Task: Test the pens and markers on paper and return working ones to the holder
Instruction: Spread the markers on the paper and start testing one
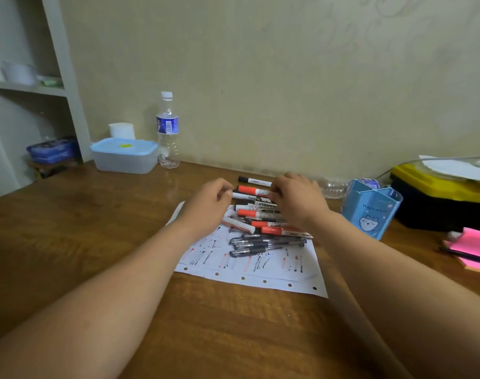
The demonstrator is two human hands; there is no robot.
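A heap of markers with red and black caps lies on the far part of a white paper sheet covered in red and black test strokes. Several dark gel pens lie just in front of the heap. Above the heap I hold one white marker level between both hands. My left hand pinches its left end, and my right hand curls round its right end, hiding that part. The blue pen holder with a cat drawing stands to the right of the paper.
A wooden desk runs to the wall. At the back left stand a water bottle, a blue-lidded plastic box and a tissue roll. A yellow-and-black case and pink sticky notes sit at the right. An empty bottle lies behind the holder.
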